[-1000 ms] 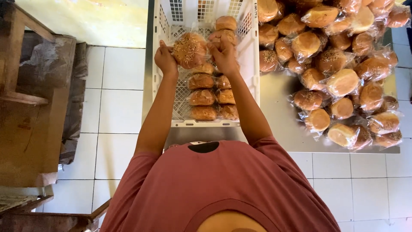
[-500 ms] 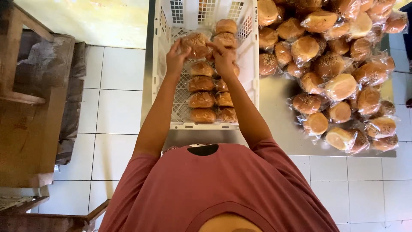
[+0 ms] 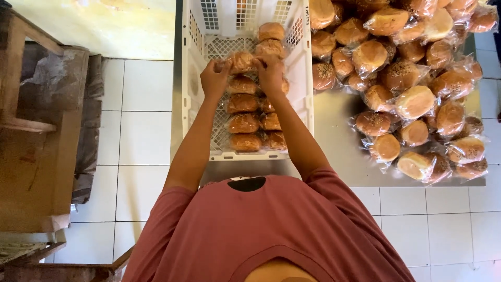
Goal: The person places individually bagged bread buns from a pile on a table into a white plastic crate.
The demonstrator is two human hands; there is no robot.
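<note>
Both hands are up inside the white plastic crate [image 3: 300, 112], gripping one wrapped bun between them. My left hand [image 3: 214, 79] has its fingers curled shut on the left end of the bagged bun [image 3: 241, 61], and my right hand [image 3: 271, 73] is closed on its right end — thumb and fingers pinched into the clear wrapping. The bun sits just above the crate's mesh floor, at the far end of the left-hand row, touching or nearly touching the next bun down (I cannot tell which from this angle).

Below it in the crate, a row of brown buns [image 3: 243, 124] runs toward me, each in its own clear bag, packed edge to edge. A second, shorter row [image 3: 271, 121] lies against them on the right, partly hidden under my right forearm. Two more buns [image 3: 271, 32] rest farther up the crate, beyond my hands.

The crate stands on a grey metal table [image 3: 334, 151], with its near rim close to the table's edge. To its right — well apart from my hands — a loose heap of bagged buns [image 3: 412, 83] covers most of the tabletop; some are pale, some darker with seeds on top.

My dark red shirt [image 3: 271, 230] fills the bottom of the view. White floor tiles [image 3: 141, 136] show to the left, and beyond them a worn wooden bench [image 3: 31, 151].
</note>
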